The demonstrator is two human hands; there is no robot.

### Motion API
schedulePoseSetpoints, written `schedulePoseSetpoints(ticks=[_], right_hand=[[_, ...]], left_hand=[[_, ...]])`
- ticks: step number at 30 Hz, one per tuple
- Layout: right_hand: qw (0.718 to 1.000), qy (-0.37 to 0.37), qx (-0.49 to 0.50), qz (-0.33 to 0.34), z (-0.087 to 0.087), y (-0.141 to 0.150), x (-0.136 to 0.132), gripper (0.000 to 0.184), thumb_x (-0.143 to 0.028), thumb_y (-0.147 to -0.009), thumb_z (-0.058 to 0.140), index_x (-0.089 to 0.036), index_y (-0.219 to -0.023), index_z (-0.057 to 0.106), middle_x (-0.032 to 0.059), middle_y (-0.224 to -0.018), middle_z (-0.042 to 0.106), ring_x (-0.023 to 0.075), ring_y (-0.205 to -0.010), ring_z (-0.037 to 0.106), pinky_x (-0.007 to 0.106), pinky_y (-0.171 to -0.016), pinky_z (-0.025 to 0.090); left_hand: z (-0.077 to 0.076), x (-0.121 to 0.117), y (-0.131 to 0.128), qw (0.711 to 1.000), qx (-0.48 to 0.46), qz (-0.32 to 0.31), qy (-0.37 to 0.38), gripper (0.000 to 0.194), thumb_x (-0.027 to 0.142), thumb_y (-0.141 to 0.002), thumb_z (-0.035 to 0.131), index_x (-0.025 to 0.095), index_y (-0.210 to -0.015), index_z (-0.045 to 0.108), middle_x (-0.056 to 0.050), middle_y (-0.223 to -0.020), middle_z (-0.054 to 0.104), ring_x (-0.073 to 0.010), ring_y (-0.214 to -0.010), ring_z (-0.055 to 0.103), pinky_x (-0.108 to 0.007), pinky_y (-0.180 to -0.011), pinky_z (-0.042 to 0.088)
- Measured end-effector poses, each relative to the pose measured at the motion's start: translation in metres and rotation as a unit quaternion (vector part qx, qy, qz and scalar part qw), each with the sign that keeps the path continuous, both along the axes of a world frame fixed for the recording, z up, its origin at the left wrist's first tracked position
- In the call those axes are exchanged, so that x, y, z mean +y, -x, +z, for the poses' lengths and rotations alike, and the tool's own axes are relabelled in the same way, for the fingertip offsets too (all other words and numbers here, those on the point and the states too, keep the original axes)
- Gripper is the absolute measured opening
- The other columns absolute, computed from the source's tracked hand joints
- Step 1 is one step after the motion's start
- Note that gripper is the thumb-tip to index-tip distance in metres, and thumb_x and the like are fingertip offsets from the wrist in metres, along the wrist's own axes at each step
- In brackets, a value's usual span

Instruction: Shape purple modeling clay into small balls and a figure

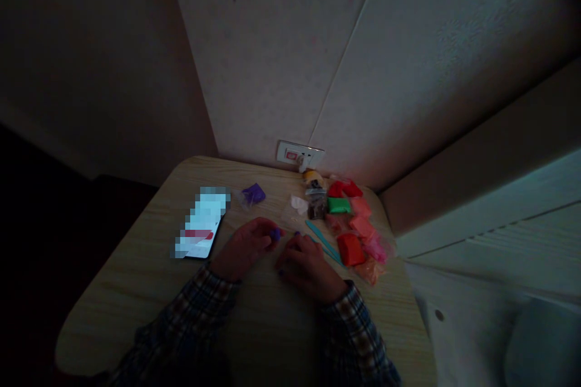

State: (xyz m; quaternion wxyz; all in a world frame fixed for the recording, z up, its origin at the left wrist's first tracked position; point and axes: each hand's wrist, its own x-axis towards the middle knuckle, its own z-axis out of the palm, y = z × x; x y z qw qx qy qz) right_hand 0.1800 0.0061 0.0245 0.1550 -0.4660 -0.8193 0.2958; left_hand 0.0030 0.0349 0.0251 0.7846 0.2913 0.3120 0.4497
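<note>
My left hand (245, 248) is closed, its fingertips pinching a small lump of purple modelling clay (275, 234). Just right of it, my right hand (309, 263) rests low over the table with curled fingers. A tiny purple spot (297, 233) shows at its fingertips; whether that is clay in its grip I cannot tell. Beyond the left hand lies an opened clear bag with more purple clay (256, 193). Teal modelling tools (324, 243) lie beside the right hand, partly hidden by it. A clear bag with white pieces (298, 204) lies beyond both hands.
A phone (200, 224) with a lit screen lies on the left of the wooden table (136, 290). Bagged clay in red (351, 249), green (338, 205), pink and orange crowds the right side. A wall socket (299, 154) holds a plug behind the table.
</note>
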Motion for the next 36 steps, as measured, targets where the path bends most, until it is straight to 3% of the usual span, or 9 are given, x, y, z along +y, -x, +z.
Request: schedulePoseSetpoints(ticks=[4, 9, 13, 18, 23, 36], right_hand=[[1.0, -0.018, -0.011, -0.008, -0.003, 0.002, 0.0, 0.021, -0.013, -0.066, 0.069, -0.025, -0.082, 0.064, 0.0013, -0.091, 0.051, 0.0198, -0.092, 0.046, 0.034, -0.076, 0.031], [0.999, -0.03, -0.005, -0.015, -0.002, 0.004, 0.001, 0.017, -0.015, -0.067, 0.069, -0.024, -0.08, 0.065, 0.002, -0.09, 0.052, 0.0202, -0.09, 0.047, 0.035, -0.077, 0.033], [0.995, -0.049, 0.073, -0.053, 0.001, 0.001, 0.004, 0.011, -0.014, -0.073, 0.063, -0.021, -0.081, 0.063, 0.0031, -0.087, 0.054, 0.0183, -0.086, 0.05, 0.033, -0.076, 0.039], [0.973, -0.032, 0.203, -0.103, 0.005, -0.004, 0.006, 0.006, -0.019, -0.081, 0.054, -0.019, -0.084, 0.058, 0.0024, -0.078, 0.057, 0.0142, -0.07, 0.054, 0.027, -0.064, 0.045], [0.952, -0.039, 0.275, -0.13, 0.007, -0.004, 0.004, 0.008, -0.023, -0.081, 0.055, -0.02, -0.086, 0.059, 0.0027, -0.079, 0.059, 0.0145, -0.072, 0.056, 0.028, -0.065, 0.047], [0.925, -0.011, 0.345, -0.16, 0.006, 0.003, 0.001, 0.009, -0.022, -0.08, 0.055, -0.02, -0.088, 0.057, 0.0016, -0.077, 0.059, 0.0132, -0.069, 0.056, 0.026, -0.063, 0.048]], left_hand=[[0.001, 0.001, -0.002, 0.998, 0.055, -0.004, -0.04, 0.024, 0.013, -0.054, 0.075, 0.016, -0.075, 0.062, 0.0, -0.073, 0.064, -0.0103, -0.068, 0.055, -0.021, -0.064, 0.042], [0.004, 0.001, -0.003, 0.997, 0.066, -0.008, -0.035, 0.024, 0.013, -0.055, 0.073, 0.016, -0.076, 0.061, 0.0, -0.072, 0.063, -0.0099, -0.066, 0.053, -0.021, -0.061, 0.039], [0.003, 0.0, -0.002, 0.999, 0.032, -0.037, -0.024, 0.024, 0.022, -0.061, 0.072, 0.015, -0.081, 0.061, -0.002, -0.073, 0.064, -0.0107, -0.065, 0.054, -0.023, -0.062, 0.041], [-0.001, 0.0, -0.001, 0.999, 0.017, -0.041, -0.022, 0.026, 0.028, -0.061, 0.074, 0.017, -0.082, 0.064, -0.002, -0.078, 0.065, -0.0104, -0.066, 0.056, -0.023, -0.064, 0.043], [-0.001, -0.001, -0.002, 0.999, 0.035, -0.025, -0.008, 0.026, 0.027, -0.059, 0.075, 0.017, -0.082, 0.068, -0.003, -0.083, 0.065, -0.0116, -0.071, 0.057, -0.023, -0.068, 0.044], [-0.009, -0.002, -0.001, 0.999, 0.005, -0.044, -0.015, 0.023, 0.022, -0.069, 0.068, 0.02, -0.092, 0.067, -0.004, -0.088, 0.067, -0.0132, -0.078, 0.059, -0.023, -0.07, 0.046]])
